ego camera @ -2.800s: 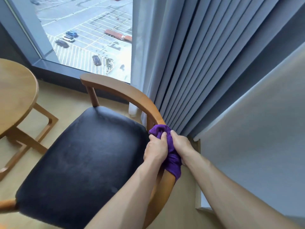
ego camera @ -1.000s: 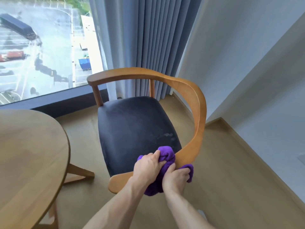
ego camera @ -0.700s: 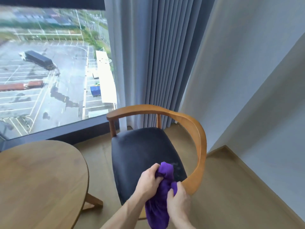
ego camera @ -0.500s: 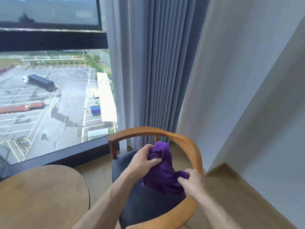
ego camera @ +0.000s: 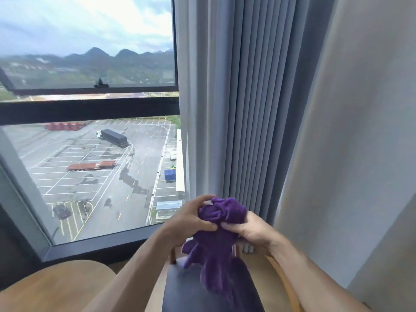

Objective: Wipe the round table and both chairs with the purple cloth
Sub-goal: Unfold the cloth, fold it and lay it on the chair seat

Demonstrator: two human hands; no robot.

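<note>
Both hands, left hand (ego camera: 191, 218) and right hand (ego camera: 248, 228), grip the bunched purple cloth (ego camera: 216, 239) above the chair (ego camera: 193, 291) (loose tail dangling): risk it slips free while regathered.

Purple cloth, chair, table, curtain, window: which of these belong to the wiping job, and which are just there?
Part of the job:
purple cloth, bunched up and gripped by the left hand and right hand
chair, dark seat below the cloth
round table, wooden, lower left

Just there:
grey curtain
window
wall
</note>
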